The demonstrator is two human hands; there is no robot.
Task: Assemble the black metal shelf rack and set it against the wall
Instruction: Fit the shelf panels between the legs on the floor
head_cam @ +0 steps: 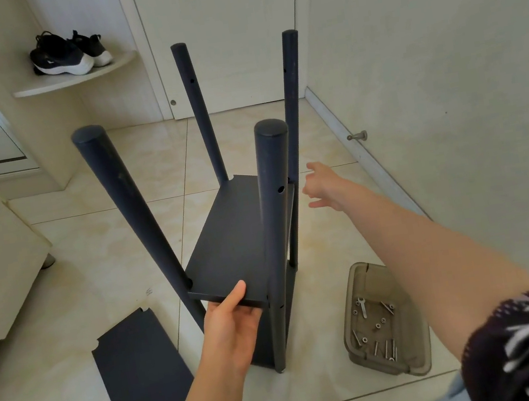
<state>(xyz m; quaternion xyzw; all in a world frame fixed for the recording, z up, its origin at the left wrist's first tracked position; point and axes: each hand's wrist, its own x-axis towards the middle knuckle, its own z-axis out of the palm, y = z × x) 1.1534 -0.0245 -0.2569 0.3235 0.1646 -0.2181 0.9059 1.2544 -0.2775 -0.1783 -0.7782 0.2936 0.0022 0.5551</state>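
No words, brand names, numbers or signs can be read anywhere in the view. A small dark mark sits on a floor tile point(148, 291) left of the rack, too small and blurred to make out. The side of one black shoe point(60, 56) on the corner shelf carries a faint pale marking that cannot be told as a logo or letters.

Worn on the head, looking forward and steeply down at the tiled floor point(101, 271); close above the rack point(228, 240); door point(223, 33) at 12 o'clock.
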